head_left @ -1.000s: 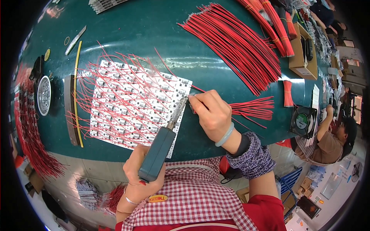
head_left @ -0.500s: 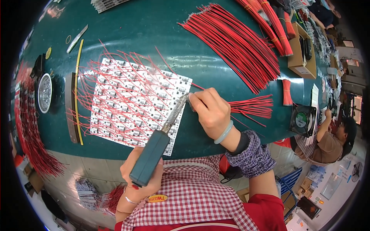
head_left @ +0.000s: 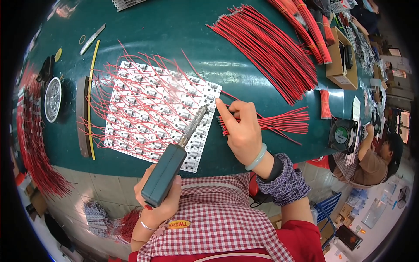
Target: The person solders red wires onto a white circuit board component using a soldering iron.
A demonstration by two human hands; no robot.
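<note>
A soldering iron point(head_left: 163, 175) with a dark green handle is in my left hand point(head_left: 168, 198), fingers wrapped round it. Its metal tip lies over the right part of a white sheet of circuit boards point(head_left: 185, 163), which has many thin red wires standing from its left and middle parts. My right hand point(head_left: 244, 131) curls round a small bundle of red wires point(head_left: 286, 120), whose ends show on both sides of the fingers. The right index finger stretches to the sheet's right edge, near a single red wire point(head_left: 228, 94) there. Whether that fingertip touches the sheet, I cannot tell.
A wide pile of red wires point(head_left: 270, 54) lies at the far right, near a cardboard box point(head_left: 341, 61) and a small black fan point(head_left: 341, 135). At left are a metal bowl point(head_left: 53, 100), a dark bar point(head_left: 83, 118) and a knife point(head_left: 92, 39). Another person point(head_left: 371, 161) sits at right.
My right index finger has straightened toward the sheet's edge, and more of the held wires' ends show. The sheet and the iron sit slightly higher in view, the iron's tip a little left.
</note>
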